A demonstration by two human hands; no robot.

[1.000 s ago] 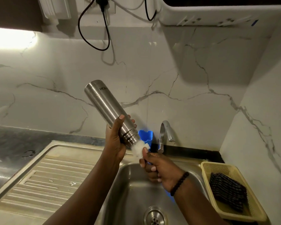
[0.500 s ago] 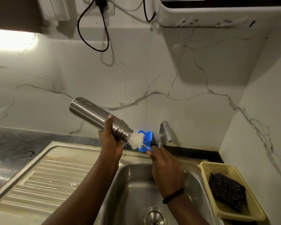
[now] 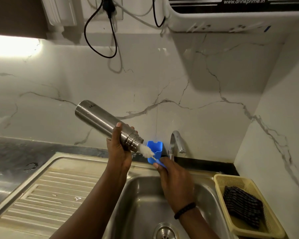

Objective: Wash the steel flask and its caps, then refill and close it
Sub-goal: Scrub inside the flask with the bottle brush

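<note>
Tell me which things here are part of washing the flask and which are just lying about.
In use: steel flask in the left hand; bottle brush in the right hand; sink; tap.
Lying about: yellow basket with dark cloth; blue holder; black cable.

Shiny silver flask (image 3: 103, 121), white fluffy brush head (image 3: 146, 150) on a blue handle (image 3: 160, 164), and a bright blue cup (image 3: 156, 150) by the silver tap (image 3: 177, 142). White wall (image 3: 197, 87) with thin grey crack lines like marble, grey steel sink (image 3: 141, 195) with ridged stripes on its side board. Pale yellow basket (image 3: 273, 228) with a dark striped cloth (image 3: 243, 206) inside, black cord (image 3: 100, 37), black bead band (image 3: 184, 210) on the wrist.
</note>
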